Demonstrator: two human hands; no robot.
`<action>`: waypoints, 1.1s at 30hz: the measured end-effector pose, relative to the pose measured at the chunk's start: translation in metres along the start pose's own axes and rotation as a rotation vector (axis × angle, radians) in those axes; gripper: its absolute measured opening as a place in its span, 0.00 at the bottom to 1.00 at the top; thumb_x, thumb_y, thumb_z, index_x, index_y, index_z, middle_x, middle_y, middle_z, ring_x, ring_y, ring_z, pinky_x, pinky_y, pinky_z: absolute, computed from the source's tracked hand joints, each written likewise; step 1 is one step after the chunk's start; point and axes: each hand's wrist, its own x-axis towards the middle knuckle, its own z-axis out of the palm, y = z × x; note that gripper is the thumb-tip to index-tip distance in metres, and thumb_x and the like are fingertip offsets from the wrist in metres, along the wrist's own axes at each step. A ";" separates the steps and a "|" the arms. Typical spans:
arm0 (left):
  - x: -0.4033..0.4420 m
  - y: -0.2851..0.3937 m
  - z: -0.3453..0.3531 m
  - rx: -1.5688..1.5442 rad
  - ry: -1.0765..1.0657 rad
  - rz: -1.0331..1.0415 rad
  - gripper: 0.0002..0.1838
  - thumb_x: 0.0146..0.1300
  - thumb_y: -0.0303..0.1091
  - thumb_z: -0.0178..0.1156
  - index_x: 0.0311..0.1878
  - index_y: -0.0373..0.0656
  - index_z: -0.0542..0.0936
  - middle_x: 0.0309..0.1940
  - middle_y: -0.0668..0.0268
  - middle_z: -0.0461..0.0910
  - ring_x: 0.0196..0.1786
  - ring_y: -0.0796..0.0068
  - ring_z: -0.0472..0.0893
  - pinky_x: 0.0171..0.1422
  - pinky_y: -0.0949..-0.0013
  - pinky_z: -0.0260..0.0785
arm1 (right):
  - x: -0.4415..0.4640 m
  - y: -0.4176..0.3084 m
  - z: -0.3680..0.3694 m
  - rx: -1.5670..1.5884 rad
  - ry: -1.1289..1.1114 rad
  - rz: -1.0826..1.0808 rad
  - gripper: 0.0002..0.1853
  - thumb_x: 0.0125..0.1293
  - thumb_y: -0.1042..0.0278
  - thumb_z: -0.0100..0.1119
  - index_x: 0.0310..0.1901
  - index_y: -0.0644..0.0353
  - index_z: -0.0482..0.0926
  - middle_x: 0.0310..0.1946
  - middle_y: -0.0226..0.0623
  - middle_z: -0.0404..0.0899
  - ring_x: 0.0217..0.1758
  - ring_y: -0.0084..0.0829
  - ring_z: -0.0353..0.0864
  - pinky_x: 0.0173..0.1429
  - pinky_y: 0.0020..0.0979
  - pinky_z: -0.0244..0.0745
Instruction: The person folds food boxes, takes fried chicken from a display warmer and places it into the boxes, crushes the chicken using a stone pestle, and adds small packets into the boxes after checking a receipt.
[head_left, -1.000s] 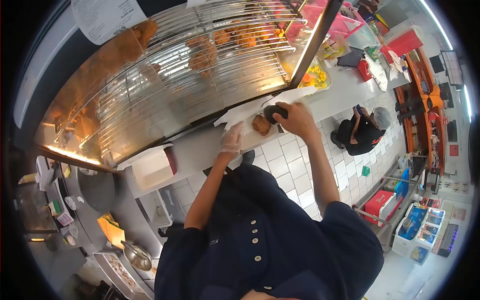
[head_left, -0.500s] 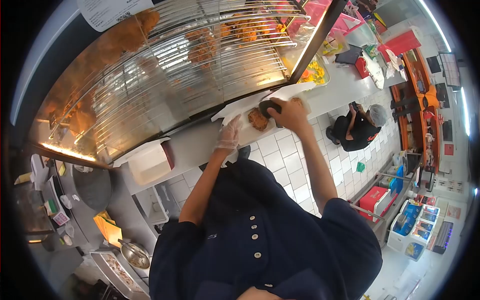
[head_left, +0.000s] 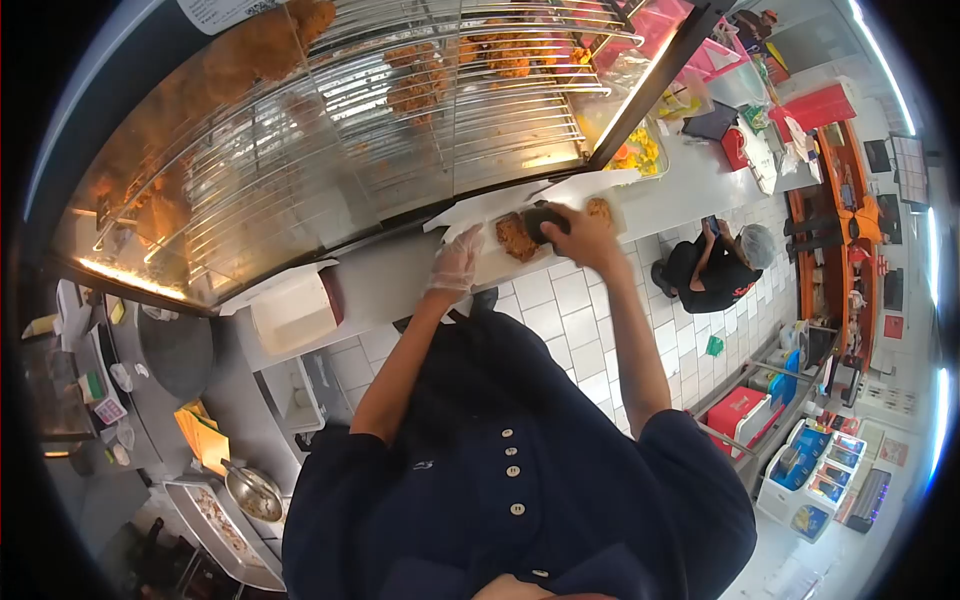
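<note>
An open white takeaway box [head_left: 487,266] lies on the narrow counter below the glass cabinet. Inside it are a piece of fried chicken [head_left: 514,238] and, at the right end, a paler golden food portion [head_left: 600,211]. My right hand [head_left: 588,240], bare, is closed round a small dark object with a rounded end [head_left: 545,222], held over the box beside the chicken; its exact kind is unclear. In a clear plastic glove, my left hand [head_left: 457,262] rests along the box's left end with fingers stretched out.
A heated cabinet with wire racks [head_left: 400,120] holds fried chicken behind glass. Another open white box [head_left: 293,312] stands on the counter to the left. A person in a hairnet [head_left: 715,265] crouches on the tiled floor. A steel bowl [head_left: 254,494] and a tray [head_left: 205,520] are lower left.
The view has shifted slightly. My right hand and the dark object have moved a little, uncovering more of the golden portion at the right. My left hand stays at the box's left end.
</note>
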 end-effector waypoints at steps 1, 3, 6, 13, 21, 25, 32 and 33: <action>0.003 -0.003 0.003 0.001 0.002 0.001 0.28 0.72 0.28 0.48 0.74 0.49 0.64 0.60 0.47 0.77 0.59 0.43 0.78 0.63 0.49 0.71 | 0.013 0.011 0.019 -0.125 0.123 -0.085 0.29 0.69 0.45 0.57 0.68 0.48 0.74 0.48 0.49 0.86 0.52 0.48 0.85 0.58 0.49 0.79; -0.001 -0.007 0.008 -0.090 0.043 0.118 0.27 0.71 0.28 0.48 0.73 0.47 0.66 0.61 0.47 0.76 0.60 0.43 0.77 0.64 0.49 0.70 | 0.064 0.057 0.096 -0.198 0.122 -0.193 0.25 0.69 0.49 0.58 0.65 0.48 0.77 0.41 0.53 0.87 0.33 0.50 0.88 0.45 0.43 0.84; 0.003 0.001 0.004 0.117 -0.010 0.058 0.26 0.71 0.28 0.48 0.72 0.45 0.67 0.61 0.47 0.76 0.61 0.44 0.77 0.65 0.49 0.70 | 0.063 0.034 0.062 -0.055 -0.047 -0.143 0.27 0.69 0.48 0.58 0.66 0.48 0.76 0.37 0.51 0.87 0.26 0.43 0.87 0.36 0.42 0.85; -0.001 -0.002 -0.002 0.010 -0.020 0.003 0.24 0.73 0.35 0.47 0.70 0.41 0.70 0.64 0.46 0.75 0.66 0.46 0.74 0.72 0.52 0.65 | 0.028 0.011 0.016 0.138 -0.110 -0.013 0.30 0.70 0.45 0.56 0.68 0.51 0.72 0.42 0.50 0.87 0.26 0.42 0.87 0.33 0.40 0.84; 0.004 -0.007 0.006 0.230 -0.067 0.001 0.22 0.69 0.33 0.51 0.65 0.42 0.75 0.55 0.48 0.80 0.59 0.45 0.77 0.66 0.49 0.69 | 0.075 0.042 0.078 -0.049 0.111 -0.150 0.29 0.69 0.45 0.58 0.67 0.52 0.75 0.45 0.55 0.86 0.41 0.53 0.87 0.51 0.45 0.81; 0.010 0.003 0.003 0.228 0.035 0.108 0.21 0.68 0.34 0.54 0.63 0.42 0.76 0.51 0.50 0.82 0.58 0.48 0.78 0.63 0.49 0.70 | 0.010 0.034 0.021 0.303 0.126 -0.168 0.28 0.72 0.49 0.59 0.69 0.52 0.74 0.34 0.47 0.85 0.27 0.35 0.84 0.33 0.35 0.79; 0.046 0.051 0.034 0.585 -0.298 0.275 0.17 0.62 0.37 0.61 0.54 0.53 0.80 0.62 0.56 0.74 0.67 0.51 0.71 0.66 0.52 0.70 | -0.078 0.067 0.010 0.757 0.137 0.015 0.27 0.74 0.51 0.58 0.70 0.52 0.73 0.26 0.37 0.80 0.17 0.22 0.74 0.19 0.27 0.68; 0.052 0.042 0.049 0.704 -0.297 0.408 0.16 0.61 0.38 0.62 0.53 0.56 0.81 0.64 0.58 0.71 0.71 0.52 0.67 0.68 0.52 0.69 | -0.085 0.073 0.016 0.772 0.159 0.046 0.27 0.74 0.50 0.58 0.70 0.52 0.73 0.26 0.36 0.79 0.17 0.22 0.73 0.20 0.27 0.68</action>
